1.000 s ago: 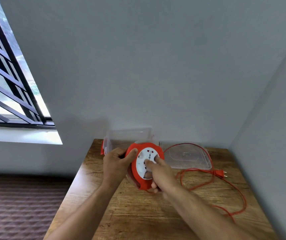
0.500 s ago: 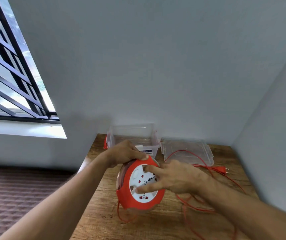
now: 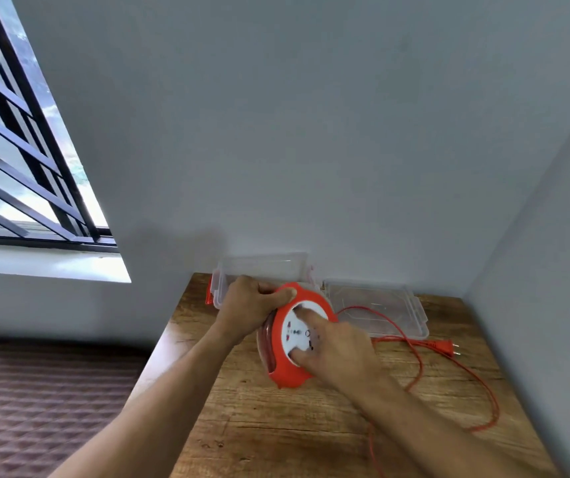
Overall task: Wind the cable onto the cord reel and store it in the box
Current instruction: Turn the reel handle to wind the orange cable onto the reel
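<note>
A plain room in a home, it seems. A wooden tabletop (image 3: 311, 426) fills the grey corner. Left of it are a barred window (image 3: 18, 160) and patterned floor (image 3: 35, 401).

Reel (image 3: 288, 369) at table (image 3: 276, 436) centre; box (image 3: 263, 270) at 12 o'clock, lid (image 3: 380, 305) at 2, plug (image 3: 444, 347) at 3.

Orange cord reel (image 3: 285, 372), white face; orange cable (image 3: 483, 384); seemingly clear box (image 3: 259, 267).

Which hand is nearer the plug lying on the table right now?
The right hand. It presses on the white face of the cord reel, on the side toward the plug. The left hand grips the reel's far-left rim, farther from the plug.
</note>
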